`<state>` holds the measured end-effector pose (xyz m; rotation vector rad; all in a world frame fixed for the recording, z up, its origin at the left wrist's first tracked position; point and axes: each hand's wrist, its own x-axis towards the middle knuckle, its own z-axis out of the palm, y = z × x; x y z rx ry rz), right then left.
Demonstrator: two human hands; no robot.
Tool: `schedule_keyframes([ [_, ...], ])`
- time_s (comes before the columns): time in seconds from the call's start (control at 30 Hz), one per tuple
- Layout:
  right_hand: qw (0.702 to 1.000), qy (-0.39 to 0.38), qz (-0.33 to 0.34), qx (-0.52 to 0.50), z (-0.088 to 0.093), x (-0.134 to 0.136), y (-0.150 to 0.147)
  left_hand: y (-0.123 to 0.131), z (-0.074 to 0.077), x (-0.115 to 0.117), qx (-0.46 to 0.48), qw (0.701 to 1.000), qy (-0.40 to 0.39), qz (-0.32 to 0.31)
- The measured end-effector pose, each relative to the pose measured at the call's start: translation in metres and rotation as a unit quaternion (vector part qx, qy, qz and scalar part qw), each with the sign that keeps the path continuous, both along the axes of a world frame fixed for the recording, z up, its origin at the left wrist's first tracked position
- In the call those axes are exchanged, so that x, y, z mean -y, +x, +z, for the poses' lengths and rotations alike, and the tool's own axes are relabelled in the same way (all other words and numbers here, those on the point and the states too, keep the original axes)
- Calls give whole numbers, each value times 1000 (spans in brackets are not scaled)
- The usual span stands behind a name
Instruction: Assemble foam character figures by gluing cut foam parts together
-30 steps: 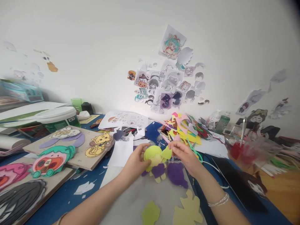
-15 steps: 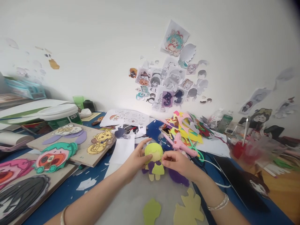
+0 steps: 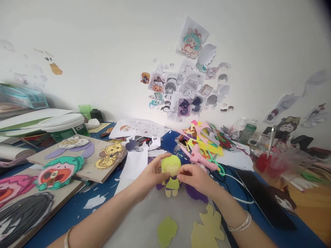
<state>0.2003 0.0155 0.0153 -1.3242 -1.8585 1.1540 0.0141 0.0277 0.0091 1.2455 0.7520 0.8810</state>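
In the head view, we see our left hand [image 3: 150, 177] gripping a yellow-green figure [image 3: 172, 183] over a grey sheet [image 3: 139, 224], our right hand [image 3: 193, 178] pinching its other edge. Paper scraps [image 3: 94, 202] litter the blue tabletop [image 3: 69, 210], a pink glue gun [image 3: 199, 159] lies beyond, and drawings [image 3: 184, 106] cluster on the white wall [image 3: 90, 51].

A white-lidded tub [image 3: 62, 126] stands at the left behind a board [image 3: 96, 174] bearing a yellow cat cut-out [image 3: 110, 155]; paper drawings [image 3: 192, 42] cluster on the wall [image 3: 103, 51]; two bottles [image 3: 247, 133] stand side by side near it, at right.
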Motion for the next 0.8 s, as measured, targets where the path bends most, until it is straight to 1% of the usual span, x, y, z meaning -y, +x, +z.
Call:
schedule_keyframes([
  [0.13,999,-8,35,-29,1,0,3,0,-3,-2,-11,1000,2,13],
  [0.2,999,-11,41,-31,1,-1,4,1,-3,-2,-17,1000,3,18],
  [0.43,1000,-1,5,11,4,2,-1,1,1,1,-30,999,1,14],
  [0.63,1000,10,-11,10,4,2,-4,1,0,1,-22,1000,2,11],
  [0.8,999,41,-20,24,4,4,-7,0,0,1,-22,1000,5,12],
])
